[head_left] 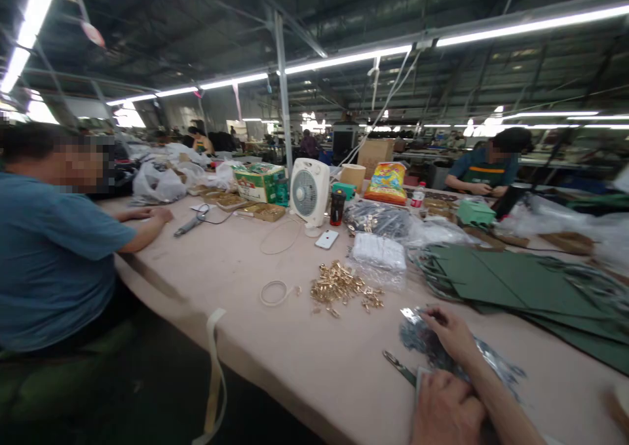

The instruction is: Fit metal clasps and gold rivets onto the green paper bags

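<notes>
My left hand (pixel 445 409) is low in the frame, its fingers curled over a pale-edged flat piece (pixel 420 378); most of what it holds is hidden. Just beyond it is my right hand (pixel 449 330), thumb and fingers pinched together at a heap of silvery, shiny small pieces (pixel 415 333). What sits between those fingertips is too small to make out. Beside my left hand, a slim dark green piece with a metal end (pixel 399 366) lies on the table. Farther off is a loose pile of gold-coloured metal fittings (pixel 341 283).
Dark green flat panels (pixel 511 278) are stacked at the right. A coiled pale band (pixel 274 293), a phone (pixel 327 238), a fan (pixel 309 193), a dark bottle (pixel 337 208) and plastic-wrapped packs (pixel 378 251) stand or lie on the table (pixel 295 340). Another person (pixel 54 255) sits at the left.
</notes>
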### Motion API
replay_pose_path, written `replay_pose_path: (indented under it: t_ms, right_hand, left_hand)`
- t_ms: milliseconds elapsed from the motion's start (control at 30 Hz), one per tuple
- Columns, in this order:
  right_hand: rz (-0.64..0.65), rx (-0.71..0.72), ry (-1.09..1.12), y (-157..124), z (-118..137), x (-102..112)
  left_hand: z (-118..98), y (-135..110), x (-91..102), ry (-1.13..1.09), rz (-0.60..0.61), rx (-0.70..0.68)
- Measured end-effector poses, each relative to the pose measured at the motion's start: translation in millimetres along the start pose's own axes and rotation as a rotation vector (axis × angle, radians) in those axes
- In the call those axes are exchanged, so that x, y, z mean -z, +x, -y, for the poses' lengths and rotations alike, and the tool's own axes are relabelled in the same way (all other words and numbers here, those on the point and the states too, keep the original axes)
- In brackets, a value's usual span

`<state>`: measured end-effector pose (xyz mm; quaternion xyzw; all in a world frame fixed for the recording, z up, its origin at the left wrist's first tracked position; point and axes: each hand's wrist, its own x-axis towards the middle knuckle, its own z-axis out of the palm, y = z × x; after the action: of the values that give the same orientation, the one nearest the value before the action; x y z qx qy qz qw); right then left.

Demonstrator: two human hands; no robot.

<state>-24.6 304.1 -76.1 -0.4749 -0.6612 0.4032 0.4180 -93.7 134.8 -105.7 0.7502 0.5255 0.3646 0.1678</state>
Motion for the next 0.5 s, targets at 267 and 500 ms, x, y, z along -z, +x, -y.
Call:
replay_pose_path:
  t_ms: [267,500]
  right_hand:
    - [-0.258,-0.045,0.334,-33.1,42.3,48.5]
    - [-0.183,-0.15,0.375,-119.3,48.1,86.7]
  left_hand:
    - [-18.8,4.2,25.4,-0.04,-0.038,-0.018]
    - [-22.2,5.2,27.1,-0.001,-0.042,-0.06]
